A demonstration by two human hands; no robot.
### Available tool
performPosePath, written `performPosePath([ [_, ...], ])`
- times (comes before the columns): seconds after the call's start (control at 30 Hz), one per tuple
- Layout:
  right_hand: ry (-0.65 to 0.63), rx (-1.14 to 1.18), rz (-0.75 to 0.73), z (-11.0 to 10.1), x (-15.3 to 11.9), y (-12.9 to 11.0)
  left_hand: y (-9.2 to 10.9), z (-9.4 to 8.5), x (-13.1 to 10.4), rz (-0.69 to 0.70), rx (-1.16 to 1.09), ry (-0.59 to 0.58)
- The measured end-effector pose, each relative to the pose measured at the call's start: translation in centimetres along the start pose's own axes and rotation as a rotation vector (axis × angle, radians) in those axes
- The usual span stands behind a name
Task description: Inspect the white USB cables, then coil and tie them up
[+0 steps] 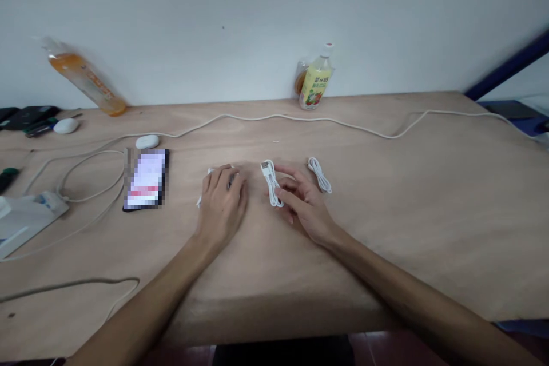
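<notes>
My right hand (306, 206) holds a bundled white USB cable (271, 183) between thumb and fingers, its USB plug at the upper end. To the right of this hand, a second bundled white cable (319, 175) lies on the table. My left hand (223, 197) is lowered to the tabletop, fingers bent together over a white object. Only small white bits of it (198, 202) show at the hand's edges, so its kind is hidden.
A phone (146, 180) and a white earbud case (147, 142) lie left of my hands. A long white cord (274, 116) crosses the back of the wooden table (407, 211). Two bottles, one orange (88, 80) and one yellow (316, 83), stand by the wall. White cables and a box (30, 220) sit at left.
</notes>
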State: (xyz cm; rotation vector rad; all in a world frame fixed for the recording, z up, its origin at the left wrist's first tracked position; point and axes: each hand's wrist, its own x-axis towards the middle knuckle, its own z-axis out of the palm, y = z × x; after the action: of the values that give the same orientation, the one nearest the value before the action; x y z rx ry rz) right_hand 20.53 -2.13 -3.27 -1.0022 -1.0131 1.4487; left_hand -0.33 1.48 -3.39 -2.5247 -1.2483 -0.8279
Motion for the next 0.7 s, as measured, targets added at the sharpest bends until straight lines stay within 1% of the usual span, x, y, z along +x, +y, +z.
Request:
performPosePath([
  [0.1,0.011,-0.037,-0.032,0.0,0.0,0.4,-0.2,0.3,0.0,-0.022,0.016,0.031],
  [0.2,0.011,-0.066,-0.054,0.1,-0.3,0.5,-0.2,0.2,0.1,-0.016,-0.038,0.047],
  [0.3,-0.005,-0.062,-0.07,0.3,-0.6,0.5,0.6,-0.4,0.3,0.0,-0.224,0.114],
  [0.37,-0.014,-0.05,-0.089,0.5,-0.7,0.4,1.5,-1.0,0.4,-0.05,-0.434,0.145],
  [0.4,-0.012,-0.043,-0.104,0.6,-0.8,0.4,1.9,-1.3,0.4,-0.099,-0.545,0.124],
  [0.5,0.01,-0.048,-0.163,0.9,-1.1,0.3,3.2,-2.0,0.7,-0.301,-0.921,0.005],
  [0.53,0.019,-0.062,-0.182,1.1,-1.3,0.3,3.5,-2.1,0.8,-0.349,-1.027,-0.036],
  [0.63,0.04,-0.124,-0.239,1.4,-1.8,0.1,3.9,-2.1,1.0,-0.413,-1.245,-0.152],
  [0.7,0.05,-0.177,-0.286,1.5,-2.0,0.1,4.0,-1.9,1.1,-0.45,-1.317,-0.177],
])
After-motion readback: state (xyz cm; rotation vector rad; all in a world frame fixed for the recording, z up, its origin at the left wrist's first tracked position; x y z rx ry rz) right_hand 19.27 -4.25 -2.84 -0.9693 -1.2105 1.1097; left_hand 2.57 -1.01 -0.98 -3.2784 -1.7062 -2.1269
